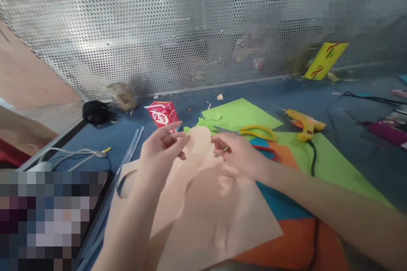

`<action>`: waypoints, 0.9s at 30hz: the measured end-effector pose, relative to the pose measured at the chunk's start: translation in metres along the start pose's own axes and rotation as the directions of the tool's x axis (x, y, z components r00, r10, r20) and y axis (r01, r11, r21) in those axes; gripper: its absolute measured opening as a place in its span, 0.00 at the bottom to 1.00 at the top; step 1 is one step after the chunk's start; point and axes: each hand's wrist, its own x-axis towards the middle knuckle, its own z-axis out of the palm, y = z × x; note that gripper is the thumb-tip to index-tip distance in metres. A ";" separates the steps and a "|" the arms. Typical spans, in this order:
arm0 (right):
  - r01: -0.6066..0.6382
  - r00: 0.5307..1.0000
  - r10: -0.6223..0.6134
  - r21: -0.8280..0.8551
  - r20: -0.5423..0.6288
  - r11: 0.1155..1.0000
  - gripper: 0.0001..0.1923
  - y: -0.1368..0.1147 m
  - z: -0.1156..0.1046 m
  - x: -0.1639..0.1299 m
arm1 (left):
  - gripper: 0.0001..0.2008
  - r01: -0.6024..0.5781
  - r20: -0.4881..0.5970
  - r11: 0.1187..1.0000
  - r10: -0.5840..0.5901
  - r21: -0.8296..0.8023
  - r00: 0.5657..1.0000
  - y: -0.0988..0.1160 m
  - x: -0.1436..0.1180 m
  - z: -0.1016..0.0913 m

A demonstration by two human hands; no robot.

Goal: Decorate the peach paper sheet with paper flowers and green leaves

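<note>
Where hands meet — left hand (162, 146), right hand (237, 154) pinch scalloped peach paper (200, 142).

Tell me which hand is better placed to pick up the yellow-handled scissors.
Probably the right hand: the yellow-handled scissors lie on the green paper just beyond its fingers. The left hand is farther away, at the peach paper cutout.

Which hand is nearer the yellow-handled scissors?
Right. The right hand sits just beside the yellow-handled scissors, near their blades; the left hand is farther off, across the peach cut-out.
</note>
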 end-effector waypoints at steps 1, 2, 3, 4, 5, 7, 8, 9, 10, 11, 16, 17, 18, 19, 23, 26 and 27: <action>-0.028 0.998 0.029 0.024 -0.050 0.999 0.12 0.002 -0.005 0.001 | 0.26 -0.014 -0.018 1.000 0.014 -0.002 1.000 0.001 0.000 -0.001; -0.036 0.995 0.040 0.047 -0.087 0.998 0.12 0.004 -0.010 0.003 | 0.26 -0.022 -0.025 1.000 0.022 0.002 0.999 0.002 0.001 -0.002; -0.028 0.993 0.036 0.068 -0.114 0.997 0.12 0.005 -0.015 0.004 | 0.27 -0.020 -0.013 1.000 0.020 0.013 1.000 0.002 0.001 -0.002; -0.012 0.991 0.024 0.088 -0.132 0.996 0.12 0.005 -0.020 0.005 | 0.27 -0.008 0.020 1.000 0.007 0.029 1.000 0.003 0.000 -0.002; 0.010 0.988 0.007 0.108 -0.151 0.994 0.14 0.005 -0.024 0.005 | 0.26 0.009 0.071 0.999 -0.013 0.048 0.997 0.002 0.000 -0.001; 0.044 0.985 -0.021 0.129 -0.172 0.991 0.16 0.002 -0.030 0.005 | 0.24 0.035 0.197 0.995 -0.053 0.098 0.979 0.001 -0.002 0.002; 0.051 0.985 -0.029 0.129 -0.170 0.990 0.16 0.000 -0.033 0.005 | 0.22 0.037 0.259 0.991 -0.070 0.128 0.963 0.000 -0.003 0.004; 0.056 0.986 -0.036 0.123 -0.160 0.991 0.17 -0.003 -0.034 0.004 | 0.21 0.031 0.314 0.987 -0.081 0.161 0.946 -0.002 -0.005 0.005; 0.058 0.989 -0.042 0.117 -0.141 0.991 0.17 -0.006 -0.035 0.002 | 0.20 0.019 0.355 0.981 -0.088 0.195 0.931 -0.004 -0.006 0.006; 0.055 0.993 -0.042 0.114 -0.114 0.992 0.17 -0.009 -0.036 0.001 | 0.19 0.002 0.388 0.973 -0.094 0.230 0.917 -0.006 -0.007 0.007; 0.019 0.999 -0.025 0.191 0.029 0.981 0.19 -0.020 -0.032 -0.008 | 0.17 -0.073 0.463 0.936 -0.102 0.344 0.880 -0.015 -0.011 0.008; 0.019 0.999 -0.029 0.207 0.043 0.978 0.20 -0.020 -0.031 -0.010 | 0.16 -0.081 0.470 0.933 -0.101 0.352 0.877 -0.016 -0.011 0.008; 0.025 0.998 -0.038 0.219 0.055 0.975 0.21 -0.020 -0.030 -0.011 | 0.16 -0.089 0.473 0.929 -0.099 0.358 0.875 -0.016 -0.011 0.008; 0.035 0.997 -0.051 0.226 0.066 0.973 0.22 -0.020 -0.029 -0.012 | 0.16 -0.093 0.475 0.925 -0.100 0.367 0.874 -0.017 -0.012 0.008; 0.049 0.992 -0.074 0.224 0.106 0.973 0.21 -0.022 -0.029 -0.014 | 0.16 -0.111 0.479 0.910 -0.104 0.400 0.872 -0.017 -0.011 0.009; 0.010 0.993 -0.036 0.218 0.116 0.976 0.20 -0.025 -0.030 -0.014 | 0.16 -0.115 0.488 0.906 -0.110 0.408 0.866 -0.018 -0.010 0.008; 0.002 0.993 -0.029 0.227 0.116 0.974 0.19 -0.026 -0.030 -0.014 | 0.16 -0.118 0.493 0.905 -0.110 0.408 0.863 -0.019 -0.010 0.008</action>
